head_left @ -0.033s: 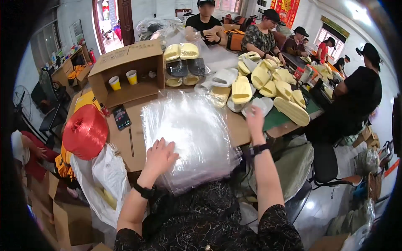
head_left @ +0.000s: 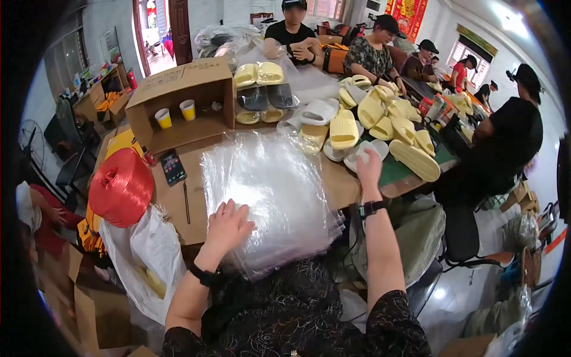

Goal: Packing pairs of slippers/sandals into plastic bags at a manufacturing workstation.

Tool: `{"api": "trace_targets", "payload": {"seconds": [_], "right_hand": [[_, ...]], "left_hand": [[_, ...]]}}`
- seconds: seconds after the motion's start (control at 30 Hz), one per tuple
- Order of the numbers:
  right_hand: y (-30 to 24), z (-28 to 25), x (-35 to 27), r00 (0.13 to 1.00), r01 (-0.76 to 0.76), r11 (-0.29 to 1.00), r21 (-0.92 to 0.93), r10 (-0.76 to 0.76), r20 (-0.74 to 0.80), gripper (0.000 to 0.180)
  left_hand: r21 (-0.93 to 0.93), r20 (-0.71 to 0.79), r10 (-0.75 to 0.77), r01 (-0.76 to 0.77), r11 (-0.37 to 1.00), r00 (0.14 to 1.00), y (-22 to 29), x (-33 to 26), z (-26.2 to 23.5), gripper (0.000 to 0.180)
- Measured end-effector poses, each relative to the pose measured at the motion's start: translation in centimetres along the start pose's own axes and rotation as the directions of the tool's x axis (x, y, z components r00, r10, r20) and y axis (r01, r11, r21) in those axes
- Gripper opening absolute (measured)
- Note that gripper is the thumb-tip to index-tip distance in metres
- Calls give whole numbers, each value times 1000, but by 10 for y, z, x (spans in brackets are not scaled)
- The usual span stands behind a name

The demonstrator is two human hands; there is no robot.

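A thick stack of clear plastic bags (head_left: 273,190) lies on the brown table (head_left: 178,214) right in front of me. My left hand (head_left: 226,226) rests flat on the stack's near left corner, fingers spread and holding nothing. My right hand (head_left: 369,163) reaches forward past the stack's right edge, and its fingers close over a white slipper (head_left: 355,150). That slipper lies at the near edge of a pile of yellow slippers (head_left: 380,116). A black watch sits on my right wrist and a dark band on my left.
An open cardboard box (head_left: 178,101) on its side holds two yellow cups. A red twine spool (head_left: 121,187), a phone (head_left: 173,167) and a pen lie to the left, above a white sack (head_left: 143,256). Several people sit across the table; one in black (head_left: 505,149) sits at the right.
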State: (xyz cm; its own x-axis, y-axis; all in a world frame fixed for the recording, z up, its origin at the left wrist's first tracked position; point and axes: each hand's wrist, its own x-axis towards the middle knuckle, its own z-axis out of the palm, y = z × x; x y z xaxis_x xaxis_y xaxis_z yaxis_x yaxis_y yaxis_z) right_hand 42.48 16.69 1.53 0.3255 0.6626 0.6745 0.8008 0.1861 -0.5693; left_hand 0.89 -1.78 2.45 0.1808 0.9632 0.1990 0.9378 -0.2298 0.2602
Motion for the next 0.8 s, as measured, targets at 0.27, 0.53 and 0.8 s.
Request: {"api": "trace_targets", "payload": {"seconds": [0.27,0.53,0.8], "right_hand": [[49,-4,33,927,4,914,-406,150,345,71],[10,-28,-5,868,-387,846,368,199,454,42],[-123,-99,29,894,-447,417,791,177,412,33]], "left_hand": [[-51,25,-65,67,996,998,-7,-7,-6,45],[-365,4,-92,87,927,996,-41,2,10,80],[-398,-63,-110,76,914,992,-47,-3,22,89]]}}
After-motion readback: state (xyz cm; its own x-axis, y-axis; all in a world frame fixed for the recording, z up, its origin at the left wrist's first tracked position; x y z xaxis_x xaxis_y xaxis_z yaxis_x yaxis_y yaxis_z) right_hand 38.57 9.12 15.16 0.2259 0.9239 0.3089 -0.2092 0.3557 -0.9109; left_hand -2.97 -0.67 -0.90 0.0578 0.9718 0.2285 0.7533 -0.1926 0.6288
